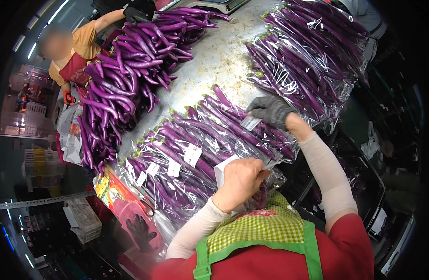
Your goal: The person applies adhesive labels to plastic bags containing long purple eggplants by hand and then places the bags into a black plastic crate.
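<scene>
My bare left hand (243,179) is closed on a white roll or strip of labels (225,169), above bagged eggplants near my apron. My right hand (270,111), in a dark grey knit glove, touches a printed white label (250,122) lying on a clear plastic bag of long purple eggplants (232,120). Whether the fingers pinch the label cannot be told. To the left, more bagged eggplants (172,150) lie side by side, several with a white label. Another stack of bagged eggplants (298,59), with no label plainly seen, lies at the upper right.
A heap of loose eggplants (126,70) lines the metal table's (214,56) far left edge, with a co-worker (74,49) beside it. Scissors (144,201), a pink cloth (139,217) and a dark glove (140,231) lie at lower left. A scale (218,4) stands at the top.
</scene>
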The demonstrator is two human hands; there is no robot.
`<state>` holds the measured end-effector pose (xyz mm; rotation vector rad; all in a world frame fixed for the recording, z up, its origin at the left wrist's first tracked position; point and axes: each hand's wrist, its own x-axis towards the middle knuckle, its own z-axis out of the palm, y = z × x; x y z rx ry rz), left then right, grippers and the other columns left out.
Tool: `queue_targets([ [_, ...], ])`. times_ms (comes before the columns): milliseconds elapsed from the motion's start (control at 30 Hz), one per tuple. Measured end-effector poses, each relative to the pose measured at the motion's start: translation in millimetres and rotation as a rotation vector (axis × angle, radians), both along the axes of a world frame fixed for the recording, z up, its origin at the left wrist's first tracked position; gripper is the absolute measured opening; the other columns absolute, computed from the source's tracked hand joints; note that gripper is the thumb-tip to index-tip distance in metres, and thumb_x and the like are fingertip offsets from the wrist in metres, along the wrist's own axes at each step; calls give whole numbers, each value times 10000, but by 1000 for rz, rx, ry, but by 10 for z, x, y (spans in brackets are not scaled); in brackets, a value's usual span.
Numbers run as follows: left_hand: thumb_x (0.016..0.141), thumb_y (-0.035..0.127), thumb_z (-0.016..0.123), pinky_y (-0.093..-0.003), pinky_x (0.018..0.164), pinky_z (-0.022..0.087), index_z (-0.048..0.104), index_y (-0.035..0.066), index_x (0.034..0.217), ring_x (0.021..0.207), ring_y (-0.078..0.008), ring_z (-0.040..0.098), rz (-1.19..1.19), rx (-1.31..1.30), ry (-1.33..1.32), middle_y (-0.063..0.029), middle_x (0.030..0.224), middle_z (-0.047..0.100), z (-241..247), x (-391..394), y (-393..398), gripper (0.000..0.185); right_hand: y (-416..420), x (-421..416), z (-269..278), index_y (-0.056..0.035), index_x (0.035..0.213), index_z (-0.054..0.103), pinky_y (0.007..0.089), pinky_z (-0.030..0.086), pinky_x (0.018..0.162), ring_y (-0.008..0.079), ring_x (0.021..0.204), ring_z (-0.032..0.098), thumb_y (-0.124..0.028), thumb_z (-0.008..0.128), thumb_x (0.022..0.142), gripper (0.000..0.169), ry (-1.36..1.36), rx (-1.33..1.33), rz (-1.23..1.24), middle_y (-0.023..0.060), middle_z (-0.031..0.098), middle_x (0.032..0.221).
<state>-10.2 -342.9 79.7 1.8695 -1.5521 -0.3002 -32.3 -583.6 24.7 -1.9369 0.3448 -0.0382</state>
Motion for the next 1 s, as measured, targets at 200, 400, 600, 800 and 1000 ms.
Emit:
queue_targets([
  [200,752,42,798,-345,554,482,618,50,779,639,-243,639,-61,-200,224,-89,731,641,226,-44,113,182,341,596,-379,-213,1098,691,509,440,882,291,1063,605,-433,614,859,334,269,-897,-33,101,675,1115],
  [400,933,-99,554,-452,889,569,420,1,1019,1012,-369,689,-172,-353,664,-283,1054,674,442,-113,338,188,281,469,-561,-306,1431,474,536,393,1005,318,1244,523,-512,527,938,537,478,-701,-213,122,563,1355],
  [600,1031,52,471,-434,869,580,490,-60,1112,982,-351,699,-90,-559,968,-248,1052,687,800,100,437,140,379,314,-363,31,1395,449,398,406,1087,351,1257,544,-271,454,988,507,-227,-89,-521,247,577,1321],
  [800,1051,201,491,-416,748,596,534,-51,1149,855,-295,722,-68,-792,1013,-160,939,686,1115,148,373,274,1859,-869,1016,-11,1311,562,324,483,929,145,1062,604,-129,752,822,538,-276,653,117,62,670,1127],
  [1000,1084,271,387,-263,512,377,477,67,1042,566,-94,376,176,-1134,1153,-2,762,428,1348,872,918,227,2235,-1524,720,50,1207,608,310,558,682,155,757,676,-195,799,796,515,158,633,84,102,701,870],
])
